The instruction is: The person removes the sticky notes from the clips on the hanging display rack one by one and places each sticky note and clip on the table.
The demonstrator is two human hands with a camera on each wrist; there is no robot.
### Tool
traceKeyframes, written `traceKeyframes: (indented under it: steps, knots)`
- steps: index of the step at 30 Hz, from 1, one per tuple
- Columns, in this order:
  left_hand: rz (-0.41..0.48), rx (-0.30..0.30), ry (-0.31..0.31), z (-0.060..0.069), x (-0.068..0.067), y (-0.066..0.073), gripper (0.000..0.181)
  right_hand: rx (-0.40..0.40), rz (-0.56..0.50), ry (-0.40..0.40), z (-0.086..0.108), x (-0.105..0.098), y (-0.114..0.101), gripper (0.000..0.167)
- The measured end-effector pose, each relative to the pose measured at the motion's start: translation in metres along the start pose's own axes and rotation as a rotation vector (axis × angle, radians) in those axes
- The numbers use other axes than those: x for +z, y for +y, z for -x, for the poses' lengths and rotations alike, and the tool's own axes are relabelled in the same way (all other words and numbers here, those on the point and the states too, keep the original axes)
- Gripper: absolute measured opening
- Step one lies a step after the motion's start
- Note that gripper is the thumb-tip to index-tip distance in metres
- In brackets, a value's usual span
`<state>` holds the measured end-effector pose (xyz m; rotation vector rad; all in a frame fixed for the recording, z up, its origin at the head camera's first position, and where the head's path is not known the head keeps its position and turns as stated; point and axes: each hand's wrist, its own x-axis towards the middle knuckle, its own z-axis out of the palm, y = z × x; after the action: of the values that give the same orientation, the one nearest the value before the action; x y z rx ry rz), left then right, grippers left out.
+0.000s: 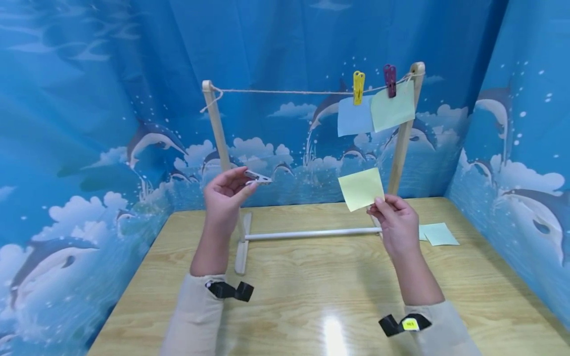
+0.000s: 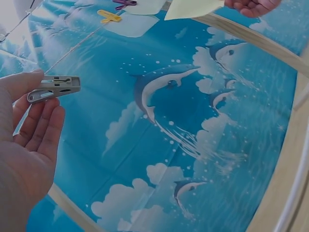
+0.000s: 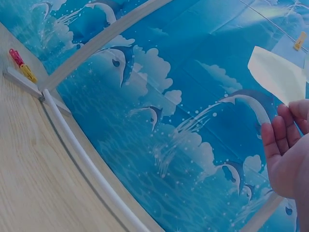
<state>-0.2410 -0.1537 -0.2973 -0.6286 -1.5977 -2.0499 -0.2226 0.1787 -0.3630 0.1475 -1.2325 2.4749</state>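
My left hand (image 1: 226, 190) pinches a pale grey clothespin (image 1: 258, 178) between thumb and fingers, in front of the rack's left post. In the left wrist view the clothespin (image 2: 55, 88) points away from the fingertips. My right hand (image 1: 395, 217) holds a yellow sticky note (image 1: 361, 189) by its lower right corner, below the string (image 1: 285, 92). On the string's right part, a yellow clothespin (image 1: 358, 88) grips a blue note (image 1: 354, 116). Beside it a purple clothespin (image 1: 390, 80) grips a pale green note (image 1: 393, 106); the two notes meet at their edges.
The string runs between two wooden posts (image 1: 403, 148), joined low down by a white bar (image 1: 311, 234). Pale green notes (image 1: 441, 234) lie on the wooden table (image 1: 303, 291) at right. By the left foot lie a red clothespin (image 3: 16, 56) and a yellow one (image 3: 28, 73).
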Motion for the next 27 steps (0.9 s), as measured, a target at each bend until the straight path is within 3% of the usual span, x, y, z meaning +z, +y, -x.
traceKeyframes:
  steps: [9,18,27]
  knots:
    - [0.005,-0.003,-0.002,0.018,-0.011,-0.007,0.03,-0.013,-0.015,0.078,0.005,-0.012,-0.003,0.014]
    - [0.01,-0.006,-0.023,0.03,-0.021,-0.013,0.029,-0.057,-0.093,0.091,0.006,-0.03,-0.006,0.013]
    - [0.01,-0.026,0.029,0.041,-0.032,-0.014,0.033,-0.095,-0.148,0.076,0.009,-0.048,-0.01,0.014]
